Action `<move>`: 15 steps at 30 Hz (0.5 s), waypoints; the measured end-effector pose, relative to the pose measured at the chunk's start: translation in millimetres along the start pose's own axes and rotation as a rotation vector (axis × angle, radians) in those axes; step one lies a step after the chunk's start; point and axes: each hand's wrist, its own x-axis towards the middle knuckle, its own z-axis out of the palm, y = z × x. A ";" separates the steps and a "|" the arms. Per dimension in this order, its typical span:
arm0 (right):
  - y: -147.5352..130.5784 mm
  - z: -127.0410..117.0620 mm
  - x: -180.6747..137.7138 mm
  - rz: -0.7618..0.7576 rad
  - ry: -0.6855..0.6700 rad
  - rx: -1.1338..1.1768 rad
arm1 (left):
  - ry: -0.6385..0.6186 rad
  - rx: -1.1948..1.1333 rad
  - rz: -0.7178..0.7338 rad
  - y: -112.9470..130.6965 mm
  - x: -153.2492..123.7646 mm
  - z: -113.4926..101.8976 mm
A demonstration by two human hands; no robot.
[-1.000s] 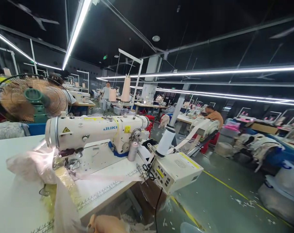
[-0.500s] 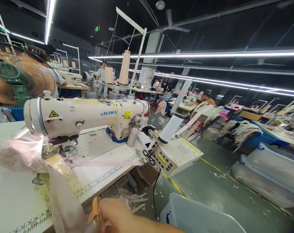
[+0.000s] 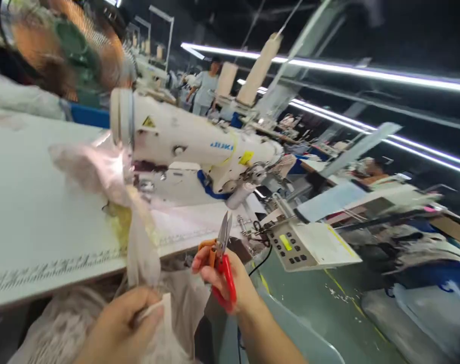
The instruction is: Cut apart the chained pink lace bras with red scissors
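Your left hand clamps cloth before table, likely steadying it; right hand, apart, grips scissors, blades up (presumably keeping points off cloth). Cloth runs up over table to needle end of sewing machine.

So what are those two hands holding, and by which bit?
The right hand holds red-and-orange-handled metal scissors by the handles. The left hand pinches pale beige fabric by what looks like a narrow edge.
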 end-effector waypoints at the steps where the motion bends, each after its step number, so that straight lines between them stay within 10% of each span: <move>1: 5.1 8.0 -11.1 0.035 -0.087 -0.063 | -0.047 0.004 0.037 6.7 -1.9 0.3; 4: 16.6 25.3 -30.7 0.042 -0.265 -0.181 | -0.083 0.033 0.093 16.4 -2.5 0.9; 15: 15.2 30.0 -32.2 -0.052 -0.243 -0.156 | -0.057 -0.037 0.019 18.8 -10.1 9.3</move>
